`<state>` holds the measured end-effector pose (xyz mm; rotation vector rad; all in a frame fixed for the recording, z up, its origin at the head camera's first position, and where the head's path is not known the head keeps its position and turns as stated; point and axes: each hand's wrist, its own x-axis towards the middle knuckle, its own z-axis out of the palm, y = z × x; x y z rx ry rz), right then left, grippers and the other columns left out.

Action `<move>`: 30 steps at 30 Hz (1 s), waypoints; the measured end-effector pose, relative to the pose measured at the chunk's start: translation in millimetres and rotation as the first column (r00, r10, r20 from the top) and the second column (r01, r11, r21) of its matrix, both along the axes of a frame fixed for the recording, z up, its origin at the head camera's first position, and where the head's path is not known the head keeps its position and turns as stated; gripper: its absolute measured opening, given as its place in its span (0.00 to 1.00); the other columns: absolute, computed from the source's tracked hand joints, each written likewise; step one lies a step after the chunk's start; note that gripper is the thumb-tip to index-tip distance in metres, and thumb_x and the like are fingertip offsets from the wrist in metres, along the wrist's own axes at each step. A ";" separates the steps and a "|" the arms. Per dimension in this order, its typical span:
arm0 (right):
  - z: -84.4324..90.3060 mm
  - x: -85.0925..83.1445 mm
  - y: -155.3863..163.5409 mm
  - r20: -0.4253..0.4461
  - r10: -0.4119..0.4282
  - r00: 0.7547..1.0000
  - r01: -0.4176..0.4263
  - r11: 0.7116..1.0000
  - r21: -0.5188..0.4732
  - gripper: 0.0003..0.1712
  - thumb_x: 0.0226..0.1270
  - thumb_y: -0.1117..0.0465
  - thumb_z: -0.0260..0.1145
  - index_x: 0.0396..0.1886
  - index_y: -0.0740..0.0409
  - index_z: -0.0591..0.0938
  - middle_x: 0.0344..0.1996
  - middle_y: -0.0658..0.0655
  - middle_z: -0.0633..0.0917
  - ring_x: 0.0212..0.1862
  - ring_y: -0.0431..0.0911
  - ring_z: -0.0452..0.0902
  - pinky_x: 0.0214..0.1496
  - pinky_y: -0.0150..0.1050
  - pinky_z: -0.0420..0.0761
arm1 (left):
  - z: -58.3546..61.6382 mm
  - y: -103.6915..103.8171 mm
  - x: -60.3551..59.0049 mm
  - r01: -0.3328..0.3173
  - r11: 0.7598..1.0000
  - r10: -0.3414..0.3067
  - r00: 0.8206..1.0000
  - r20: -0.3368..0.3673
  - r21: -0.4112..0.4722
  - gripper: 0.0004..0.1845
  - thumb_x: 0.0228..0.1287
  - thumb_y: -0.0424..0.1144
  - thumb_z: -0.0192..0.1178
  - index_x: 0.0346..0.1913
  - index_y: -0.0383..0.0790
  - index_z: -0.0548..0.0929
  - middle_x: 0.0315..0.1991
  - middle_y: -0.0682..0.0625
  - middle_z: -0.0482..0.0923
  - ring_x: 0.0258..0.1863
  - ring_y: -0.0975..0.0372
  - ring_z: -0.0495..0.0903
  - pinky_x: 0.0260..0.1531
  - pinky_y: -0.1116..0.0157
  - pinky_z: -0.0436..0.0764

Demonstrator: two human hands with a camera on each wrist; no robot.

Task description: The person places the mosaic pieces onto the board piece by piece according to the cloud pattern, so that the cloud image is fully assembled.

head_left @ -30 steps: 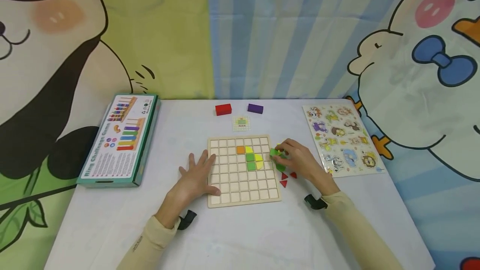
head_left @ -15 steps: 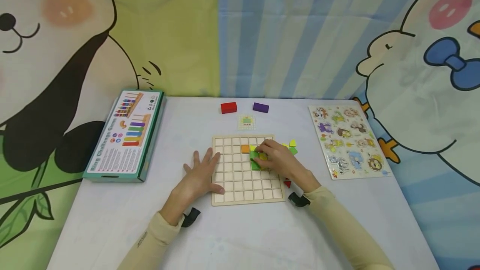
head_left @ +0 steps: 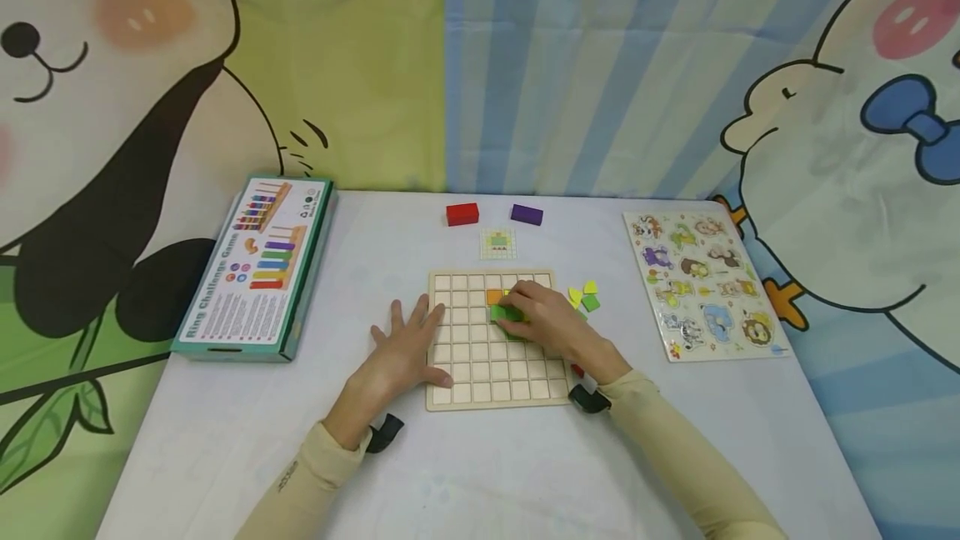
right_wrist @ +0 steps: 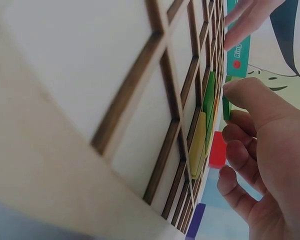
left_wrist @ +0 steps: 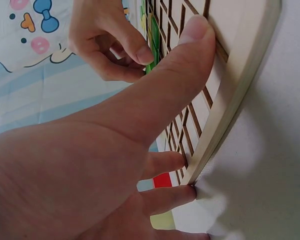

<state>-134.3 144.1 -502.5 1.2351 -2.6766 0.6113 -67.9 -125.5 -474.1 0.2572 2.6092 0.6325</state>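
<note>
A wooden grid board [head_left: 480, 382] lies mid-table with an orange square tile [head_left: 493, 297] in one of its cells. My left hand [head_left: 397, 365] rests on its left edge, fingers spread and the thumb on the rim. Over the board, my right hand [head_left: 555, 323] pinches a green tile [right_wrist: 227, 102] between thumb and index finger, just left of the placed tiles. In the right wrist view, a green tile [right_wrist: 208, 107] and a yellow tile [right_wrist: 198, 145] sit in the grid. My right hand partly hides these from above.
Loose yellow tiles [head_left: 591, 287] and a green one [head_left: 591, 302] lie right of the board, with a red piece [head_left: 577, 371] nearer. Behind are a pattern card [head_left: 498, 244], a red block [head_left: 462, 214] and a purple block [head_left: 527, 215]. A game box [head_left: 255, 273] and animal puzzle [head_left: 705, 286] flank them.
My right hand has moved left from the loose tiles to over the board, carrying a green tile. My left hand has stayed on the board's edge. The head view has shifted slightly.
</note>
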 end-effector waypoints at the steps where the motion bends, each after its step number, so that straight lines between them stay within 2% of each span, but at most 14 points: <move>1: 0.1 -0.2 -0.1 -0.003 0.001 1.000 -0.001 1.000 0.001 0.17 0.63 0.52 0.75 0.47 0.56 0.88 0.41 0.51 0.84 0.41 0.41 0.80 0.44 0.36 0.83 | -0.6 0.2 -0.4 -0.001 1.000 0.001 1.000 -0.002 -0.001 0.66 0.42 0.53 0.82 0.81 0.39 0.53 0.82 0.34 0.42 0.77 0.26 0.35 0.60 0.19 0.48; 9: -0.4 -1.3 -0.5 -0.009 0.010 1.000 -0.010 1.000 0.007 0.18 0.64 0.51 0.75 0.48 0.56 0.88 0.41 0.51 0.84 0.41 0.41 0.80 0.43 0.36 0.83 | 0.3 0.3 0.0 0.004 1.000 -0.004 1.000 -0.003 -0.001 0.65 0.42 0.53 0.82 0.81 0.39 0.54 0.82 0.34 0.42 0.77 0.26 0.35 0.60 0.19 0.48; 19: 0.2 0.2 -0.5 0.031 -0.026 0.999 0.024 0.999 0.043 0.17 0.66 0.52 0.74 0.49 0.55 0.88 0.40 0.50 0.83 0.39 0.40 0.77 0.42 0.35 0.81 | 5.1 -0.3 2.1 0.006 1.000 -0.005 1.000 -0.013 0.025 0.64 0.43 0.51 0.81 0.80 0.36 0.55 0.81 0.33 0.43 0.76 0.25 0.37 0.60 0.18 0.49; 30: 3.1 1.1 0.6 0.056 -0.043 0.998 0.040 0.998 0.052 0.15 0.65 0.53 0.74 0.47 0.54 0.89 0.41 0.49 0.83 0.41 0.40 0.78 0.44 0.36 0.82 | 2.2 -0.9 0.9 0.006 1.000 -0.005 1.000 -0.010 0.006 0.64 0.43 0.52 0.82 0.80 0.38 0.54 0.82 0.33 0.43 0.76 0.26 0.37 0.60 0.18 0.49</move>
